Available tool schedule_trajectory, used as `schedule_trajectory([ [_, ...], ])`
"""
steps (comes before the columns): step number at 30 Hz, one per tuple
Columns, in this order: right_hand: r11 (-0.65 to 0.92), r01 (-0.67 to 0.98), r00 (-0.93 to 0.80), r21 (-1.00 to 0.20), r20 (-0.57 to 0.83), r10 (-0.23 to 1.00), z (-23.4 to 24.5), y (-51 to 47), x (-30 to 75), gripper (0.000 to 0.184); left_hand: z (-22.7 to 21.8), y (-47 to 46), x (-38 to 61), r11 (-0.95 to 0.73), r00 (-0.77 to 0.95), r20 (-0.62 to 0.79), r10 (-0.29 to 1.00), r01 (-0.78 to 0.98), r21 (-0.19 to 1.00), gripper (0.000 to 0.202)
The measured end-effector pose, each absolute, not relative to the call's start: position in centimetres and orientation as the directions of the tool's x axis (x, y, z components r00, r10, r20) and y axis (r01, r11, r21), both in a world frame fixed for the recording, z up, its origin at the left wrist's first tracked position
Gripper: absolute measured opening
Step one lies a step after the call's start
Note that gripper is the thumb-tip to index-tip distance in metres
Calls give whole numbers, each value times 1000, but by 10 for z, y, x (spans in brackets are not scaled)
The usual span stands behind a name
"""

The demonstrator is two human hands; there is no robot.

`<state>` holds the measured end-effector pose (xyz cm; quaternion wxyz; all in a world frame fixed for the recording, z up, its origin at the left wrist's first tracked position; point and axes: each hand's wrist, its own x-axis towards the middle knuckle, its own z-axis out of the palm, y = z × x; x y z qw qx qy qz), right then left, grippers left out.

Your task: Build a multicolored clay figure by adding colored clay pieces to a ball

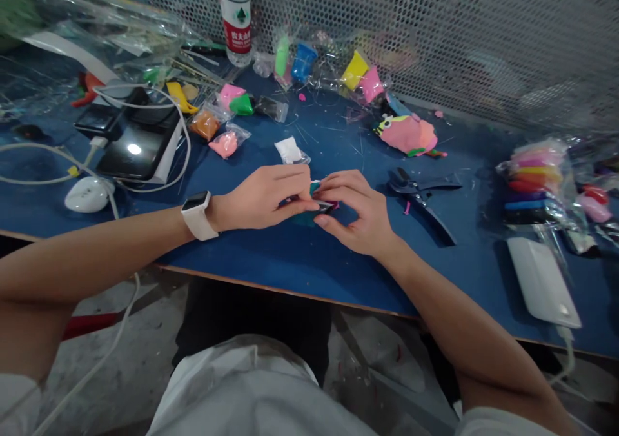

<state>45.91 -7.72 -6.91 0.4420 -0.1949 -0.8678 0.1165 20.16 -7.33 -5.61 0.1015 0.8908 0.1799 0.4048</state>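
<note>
My left hand [264, 197], with a white watch [198, 215] on its wrist, and my right hand [355, 213] meet over the blue table [271, 255]. Both pinch a small teal and dark clay piece [322, 205] with a pink bit on it; most of it is hidden by the fingers. A small bag of white clay [290, 149] lies just behind the hands. Black scissors [425, 197] lie to the right of my right hand. A pink clay figure [409, 134] with yellow and green details sits further back.
Several small bags of coloured clay [227, 120] lie at the back, near a water bottle [235, 17]. Phones [135, 149], white cables and a white charger [87, 195] fill the left. A pack of clay sticks [534, 184] and a white power bank [541, 281] sit right. Mesh wall behind.
</note>
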Motion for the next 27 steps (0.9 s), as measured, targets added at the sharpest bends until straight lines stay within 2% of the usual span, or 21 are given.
schedule_trajectory([
  [6, 878, 232, -515, -420, 712, 477, -63, -83, 456, 3, -57, -74, 202, -924, 600, 703, 382, 232, 304, 42],
  [10, 847, 238, -501, -475, 687, 526, -59, -86, 459, 15, -55, -73, 198, -914, 685, 617, 387, 196, 355, 33],
  [14, 841, 241, -511, -484, 673, 534, -58, -88, 462, 16, -52, -76, 199, -892, 750, 547, 371, 124, 435, 22],
  [17, 844, 249, -527, -476, 665, 530, -58, -88, 463, 12, -51, -77, 202, -839, 756, 516, 403, 80, 538, 18],
  [23, 830, 292, -470, -476, 684, 558, -57, -90, 457, 12, -50, -78, 206, -695, 726, 458, 513, 38, 718, 20],
  [27, 805, 362, -415, -470, 693, 590, -55, -95, 451, 12, -53, -77, 206, -635, 722, 410, 558, 54, 771, 21],
])
